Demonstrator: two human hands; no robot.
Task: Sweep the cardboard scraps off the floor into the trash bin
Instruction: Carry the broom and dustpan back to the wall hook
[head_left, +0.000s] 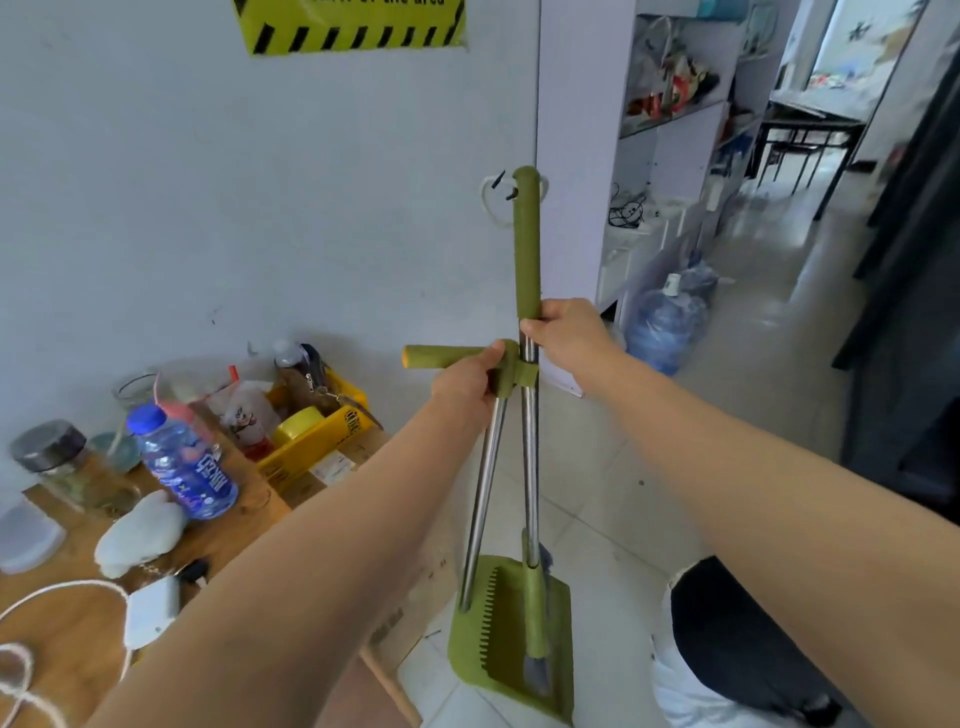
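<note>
Standing upright on the pale tiled floor (623, 499), a green broom (526, 249) and its matching dustpan (470, 639) are clipped together just in front of the person. The right hand (569, 332) grasps the broom's metal pole just below the green grip. The left hand (465, 387) is wrapped around the dustpan's handle (441, 356) (a green bar jutting sideways to the left), right beside the clip joining both poles. The two hands sit close together, the right slightly higher. Down at the floor, the broom's grey bristles (537, 673) rest inside the pan. To the left is a wooden table (78, 636) holding a blue water bottle (179, 462) and a yellow basket (317, 441).
</note>
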